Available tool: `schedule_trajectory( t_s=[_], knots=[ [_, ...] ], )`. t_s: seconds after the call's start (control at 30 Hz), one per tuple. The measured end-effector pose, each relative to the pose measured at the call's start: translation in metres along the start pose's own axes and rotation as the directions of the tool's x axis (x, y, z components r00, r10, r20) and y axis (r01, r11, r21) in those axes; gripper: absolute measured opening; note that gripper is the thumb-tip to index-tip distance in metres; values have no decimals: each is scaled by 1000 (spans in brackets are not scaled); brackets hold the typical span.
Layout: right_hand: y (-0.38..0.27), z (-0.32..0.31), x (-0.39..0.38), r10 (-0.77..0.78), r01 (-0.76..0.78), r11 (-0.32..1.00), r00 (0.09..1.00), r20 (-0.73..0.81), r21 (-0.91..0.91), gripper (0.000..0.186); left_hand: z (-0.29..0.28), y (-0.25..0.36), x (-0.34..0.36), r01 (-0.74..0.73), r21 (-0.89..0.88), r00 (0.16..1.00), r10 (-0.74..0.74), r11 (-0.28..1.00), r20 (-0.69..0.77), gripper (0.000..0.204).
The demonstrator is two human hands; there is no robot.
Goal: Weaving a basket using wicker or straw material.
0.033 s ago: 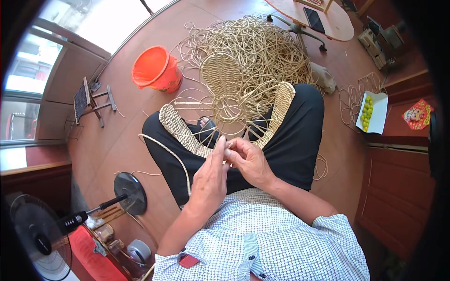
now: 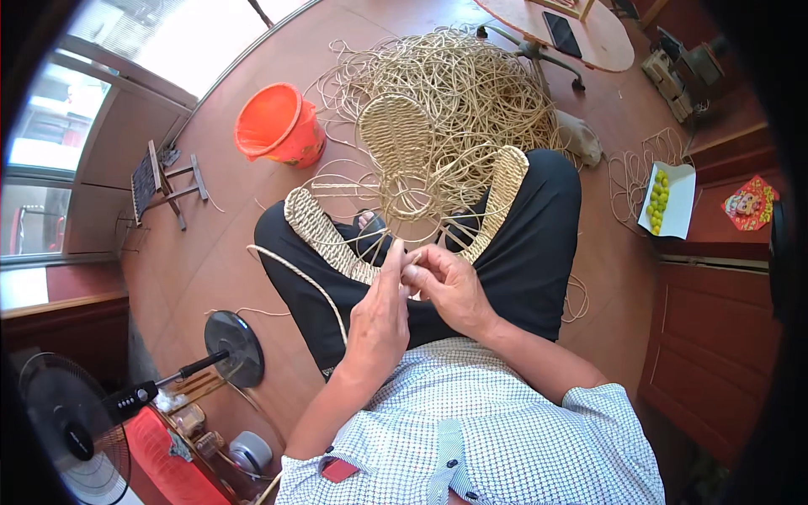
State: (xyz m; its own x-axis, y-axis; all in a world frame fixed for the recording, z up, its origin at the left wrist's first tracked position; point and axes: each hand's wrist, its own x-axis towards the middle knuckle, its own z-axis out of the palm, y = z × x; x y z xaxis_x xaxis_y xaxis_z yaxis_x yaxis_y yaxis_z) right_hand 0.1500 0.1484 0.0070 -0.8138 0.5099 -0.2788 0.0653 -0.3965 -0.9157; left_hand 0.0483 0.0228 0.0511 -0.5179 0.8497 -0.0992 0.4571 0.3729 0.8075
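Note:
A curved, woven straw band lies across my lap, bowed toward me, its two ends on my knees. At its middle, my left hand has its straight fingers held close together, gripping the band there. My right hand meets it with thumb and forefinger pinched on a short bit of straw cord. Thin cords fan from the band to a ringed coil, beyond which lies a paddle-shaped woven piece. A thick cord trails over my left thigh. My fingers partly hide the band's middle.
A large heap of loose cord lies ahead, with an orange bucket to its left. A small stool and a fan stand at left. On the right are a white tray of green fruit and a cabinet.
My left fingertips have shifted up very slightly beside my right hand's pinch. The cord on my left thigh has moved a little. Otherwise the scene looks the same.

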Motion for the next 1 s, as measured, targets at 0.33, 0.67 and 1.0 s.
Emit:
schedule_trajectory(
  t_s=[0.33,0.67,1.0],
  knots=[
    [-6,-50,34,-240,214,969,935,-260,-124,17,19,-15,62,-143,196,985,159,970,-69,6],
    [-18,-90,91,-207,153,808,978,-32,-569,28,32,-10,95,-84,602,921,293,794,-258,12],
    [-29,-100,99,87,-85,996,994,69,-27,25,44,-12,106,-131,577,893,349,806,-285,12]
  ],
)
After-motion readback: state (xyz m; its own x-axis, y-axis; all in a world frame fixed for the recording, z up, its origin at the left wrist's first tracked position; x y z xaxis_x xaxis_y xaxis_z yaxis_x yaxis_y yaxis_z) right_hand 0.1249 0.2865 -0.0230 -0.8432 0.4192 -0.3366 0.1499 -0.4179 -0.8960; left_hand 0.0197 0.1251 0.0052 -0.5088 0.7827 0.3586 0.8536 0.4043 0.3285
